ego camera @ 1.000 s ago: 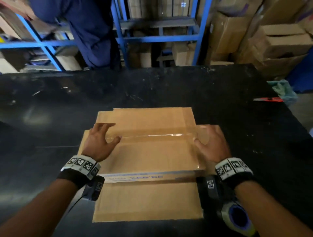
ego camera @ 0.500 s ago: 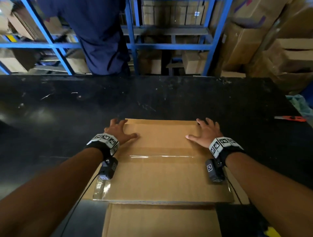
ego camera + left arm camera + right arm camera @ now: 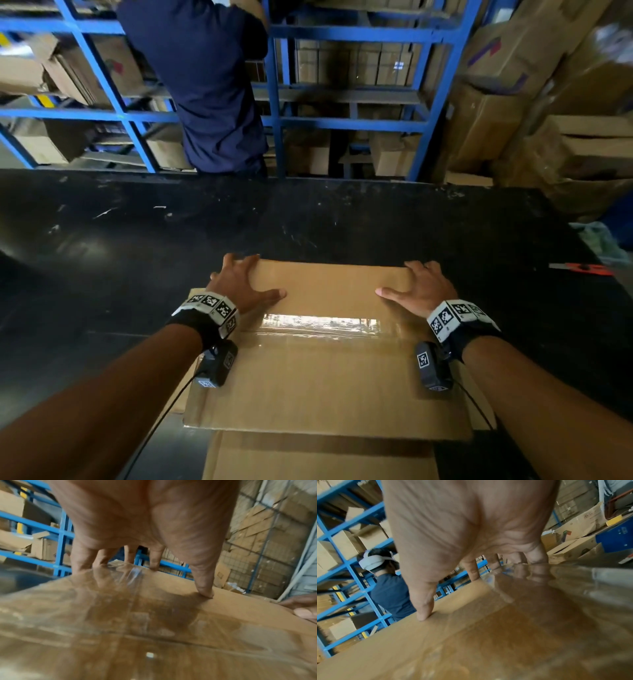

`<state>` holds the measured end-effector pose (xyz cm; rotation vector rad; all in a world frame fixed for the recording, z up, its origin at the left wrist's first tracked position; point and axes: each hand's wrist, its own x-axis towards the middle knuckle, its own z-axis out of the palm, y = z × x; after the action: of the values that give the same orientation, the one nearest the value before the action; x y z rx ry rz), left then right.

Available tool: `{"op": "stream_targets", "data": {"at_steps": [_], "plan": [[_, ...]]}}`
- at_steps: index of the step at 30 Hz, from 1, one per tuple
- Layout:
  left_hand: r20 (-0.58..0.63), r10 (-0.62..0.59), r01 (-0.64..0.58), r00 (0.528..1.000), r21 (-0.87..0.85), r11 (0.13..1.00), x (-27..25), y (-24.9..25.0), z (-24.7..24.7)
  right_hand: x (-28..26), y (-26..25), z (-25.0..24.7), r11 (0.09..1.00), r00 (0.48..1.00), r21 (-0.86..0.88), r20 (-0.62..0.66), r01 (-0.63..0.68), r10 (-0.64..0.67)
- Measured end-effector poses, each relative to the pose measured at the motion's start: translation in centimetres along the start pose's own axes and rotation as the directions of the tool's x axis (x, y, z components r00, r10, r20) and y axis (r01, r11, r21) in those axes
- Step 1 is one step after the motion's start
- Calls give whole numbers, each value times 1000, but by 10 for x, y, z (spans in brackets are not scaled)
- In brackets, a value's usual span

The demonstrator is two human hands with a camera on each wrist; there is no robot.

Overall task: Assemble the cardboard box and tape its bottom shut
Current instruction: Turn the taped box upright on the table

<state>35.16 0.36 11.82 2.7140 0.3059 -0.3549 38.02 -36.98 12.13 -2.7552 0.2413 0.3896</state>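
Note:
The brown cardboard box (image 3: 325, 377) stands on the black table (image 3: 137, 257) with its closed bottom flaps facing up. A strip of clear tape (image 3: 322, 323) runs left to right along the seam. My left hand (image 3: 239, 284) rests arched on the far left corner, thumb pointing inward on top. Its fingertips (image 3: 154, 566) touch the glossy far edge. My right hand (image 3: 418, 291) mirrors it on the far right corner, its thumb (image 3: 423, 614) pressing the cardboard. Whether the fingers hook over the far edge is hidden.
A flat piece of cardboard (image 3: 318, 455) sticks out under the box's near side. An orange utility knife (image 3: 582, 269) lies at the table's right edge. Behind the table a person in a dark blue shirt (image 3: 212, 85) faces blue shelving (image 3: 342, 34). Cartons (image 3: 565, 137) pile up at right.
Both hands have left the taped seam and slid forward to the box's far corners. The box now sits nearer to me in the head view.

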Motion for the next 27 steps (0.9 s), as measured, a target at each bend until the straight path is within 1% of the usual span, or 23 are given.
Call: {"op": "stream_targets", "data": {"at_steps": [3, 6, 8, 10, 12, 13, 14, 17, 19, 21, 22, 23, 24, 27], "plan": [[-104, 40, -42, 994, -15, 999, -11, 14, -40, -13, -16, -38, 998, 993, 57, -118, 33, -26], [-263, 104, -114, 959, -22, 993, -27, 31, -92, -31, -36, -88, 987, 962, 104, -260, 118, -88], [-362, 149, -168, 920, -22, 985, -42, 40, -125, -48, -46, -121, 975, 926, 120, -355, 185, -132], [-452, 196, -231, 870, -25, 973, -57, 43, -152, -66, -53, -147, 962, 883, 126, -439, 241, -164], [-531, 239, -292, 813, -16, 956, -74, 43, -172, -83, -58, -165, 951, 848, 128, -497, 283, -185], [-557, 255, -315, 790, -13, 949, -82, 41, -178, -91, -58, -169, 947, 835, 124, -516, 297, -194], [-570, 266, -333, 777, -14, 943, -90, 39, -182, -98, -58, -171, 944, 822, 116, -531, 309, -204], [-570, 266, -360, 778, -56, 931, -104, 25, -174, -113, -50, -159, 942, 794, 84, -566, 324, -222], [-569, 260, -355, 780, -60, 933, -110, 15, -156, -119, -42, -138, 944, 812, 97, -543, 315, -215], [-563, 277, -340, 779, -9, 940, -114, 4, -127, -123, -33, -110, 950, 846, 123, -498, 286, -190], [-555, 284, -328, 782, 21, 944, -115, -2, -110, -126, -28, -93, 954, 855, 130, -488, 270, -176], [-540, 286, -312, 791, 45, 949, -116, -8, -93, -130, -23, -76, 957, 857, 131, -488, 259, -165], [-514, 281, -291, 810, 63, 955, -117, -16, -76, -133, -17, -58, 960, 859, 130, -488, 248, -156], [-394, 253, -234, 884, 97, 967, -130, -42, -26, -150, -1, -5, 968, 879, 129, -457, 217, -136]]}}
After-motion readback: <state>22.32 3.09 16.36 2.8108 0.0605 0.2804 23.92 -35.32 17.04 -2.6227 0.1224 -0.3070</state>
